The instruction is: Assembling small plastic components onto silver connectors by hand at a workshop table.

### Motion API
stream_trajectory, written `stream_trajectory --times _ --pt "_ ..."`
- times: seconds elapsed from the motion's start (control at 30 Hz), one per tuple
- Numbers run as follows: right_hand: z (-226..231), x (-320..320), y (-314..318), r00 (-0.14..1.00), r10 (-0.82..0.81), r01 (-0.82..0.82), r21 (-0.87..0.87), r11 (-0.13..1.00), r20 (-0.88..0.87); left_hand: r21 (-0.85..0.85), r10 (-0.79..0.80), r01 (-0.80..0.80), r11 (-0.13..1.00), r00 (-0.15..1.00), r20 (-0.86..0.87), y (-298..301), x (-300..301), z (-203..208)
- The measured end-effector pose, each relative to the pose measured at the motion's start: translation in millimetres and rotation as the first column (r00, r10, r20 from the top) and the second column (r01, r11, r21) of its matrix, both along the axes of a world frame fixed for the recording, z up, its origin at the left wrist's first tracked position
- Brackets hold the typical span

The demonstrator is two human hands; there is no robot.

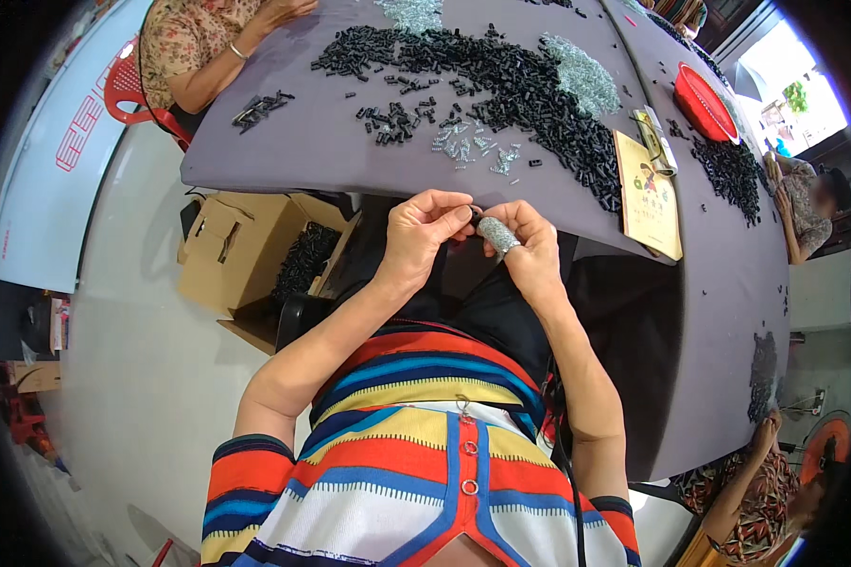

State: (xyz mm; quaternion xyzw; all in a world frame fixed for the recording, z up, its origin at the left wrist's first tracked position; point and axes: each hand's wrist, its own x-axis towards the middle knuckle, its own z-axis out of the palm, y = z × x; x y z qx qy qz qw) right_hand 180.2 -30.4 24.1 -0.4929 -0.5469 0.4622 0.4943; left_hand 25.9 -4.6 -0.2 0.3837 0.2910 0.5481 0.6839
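Note:
Just off the table's near edge, my two hands meet over my lap. My left hand (418, 238) is closed in a pinch, thumb and forefinger on a small black part (476, 216). My right hand (531, 253) is closed too, its fingertips against the same part from the other side. A silver-grey wrap (497, 236) covers one finger of my right hand. Beyond the hands, a few loose small metal springs (463, 144) lie near the table edge. Behind them spreads a long heap of small black parts (501, 80), with a pile of springs (581, 77) against it.
An open cardboard box (222, 241) with black parts stands on the floor at left. On the table (321, 151) lie a booklet (648, 198), glasses (654, 142) and a red basket (704, 104). Other people sit around it, one arm (208, 80) at far left.

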Motion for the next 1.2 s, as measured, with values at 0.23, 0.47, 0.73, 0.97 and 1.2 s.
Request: stream_trajectory --times 0.23,0.47,0.73,0.97,1.2 --pt "3.5 -8.1 -3.5 0.986 -0.093 0.088 0.042 0.995 0.136 0.011 0.049 -0.048 0.999 0.997 -0.066 -1.2 1.9 -1.4" --pt "0.0 -6.9 -1.3 0.987 -0.08 0.074 0.048 0.996 0.139 0.083 0.108 -0.102 0.991 0.991 -0.079 -3.2 4.9 -2.1" --pt "-6.8 0.6 1.0 0.948 0.026 -0.069 -0.126 0.99 -0.318 0.172 0.127 -0.092 0.981 0.971 -0.201 -3.7 3.6 0.5" --pt "-2.1 -4.2 -0.5 0.911 -0.002 -0.076 -0.172 0.982 -0.412 0.009 0.06 -0.06 0.998 0.998 0.008 -0.1 1.5 -3.6" --pt "-2.8 -7.5 -1.9 0.998 -0.067 0.067 0.035 0.997 -0.02 0.085 0.111 -0.103 0.991 0.988 -0.103 -3.8 3.6 1.5"
